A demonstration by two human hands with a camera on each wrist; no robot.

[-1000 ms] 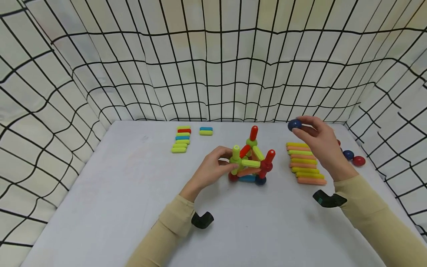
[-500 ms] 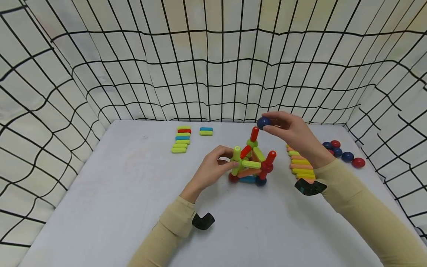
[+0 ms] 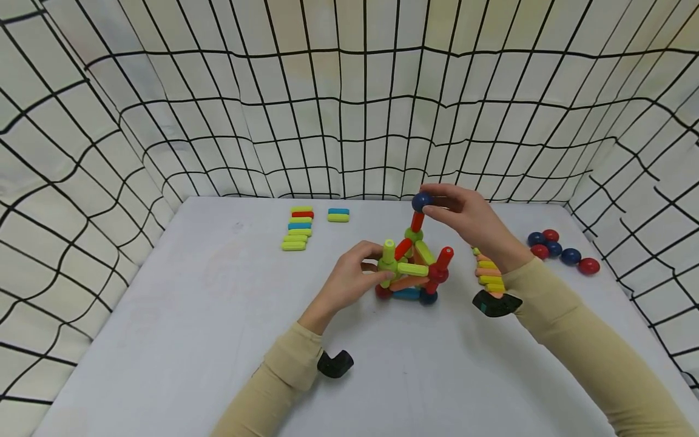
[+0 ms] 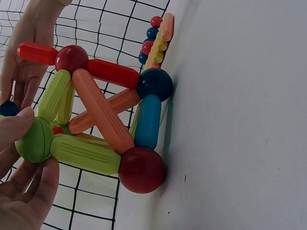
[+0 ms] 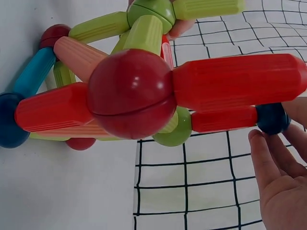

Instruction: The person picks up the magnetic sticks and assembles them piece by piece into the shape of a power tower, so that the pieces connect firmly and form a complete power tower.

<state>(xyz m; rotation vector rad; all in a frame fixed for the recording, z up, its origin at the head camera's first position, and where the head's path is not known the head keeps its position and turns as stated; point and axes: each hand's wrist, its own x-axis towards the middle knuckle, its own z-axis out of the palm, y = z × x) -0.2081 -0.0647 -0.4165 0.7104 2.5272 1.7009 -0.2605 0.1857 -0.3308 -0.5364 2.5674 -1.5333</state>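
Observation:
A frame of coloured rods and balls (image 3: pixel 412 269) stands on the white table. My left hand (image 3: pixel 352 280) pinches its near-left green ball (image 4: pixel 34 141) between thumb and fingers. From that ball a light-green rod (image 3: pixel 389 250) points upward. With thumb and fingertips, my right hand (image 3: pixel 475 221) holds a dark blue ball (image 3: pixel 421 201) at the top of the rear upright red rod (image 3: pixel 417 222). In the right wrist view the ball touches this rod's end; how firmly it sits I cannot tell. A second red rod (image 3: pixel 445 258) rises from a red ball (image 5: pixel 132 93) at the right.
Orange, yellow and green rods (image 3: pixel 489 272) lie partly under my right forearm. Loose blue and red balls (image 3: pixel 571 257) sit farther right. Short rods (image 3: pixel 299 226) form a column at the back left, beside a blue-and-green pair (image 3: pixel 338 215). Black-lined netting (image 3: pixel 349 121) encloses the table's back and sides.
My right hand has carried the blue ball leftward from above the rod row onto the rear red rod's tip. My left hand stays on the green ball, and the frame has hardly moved.

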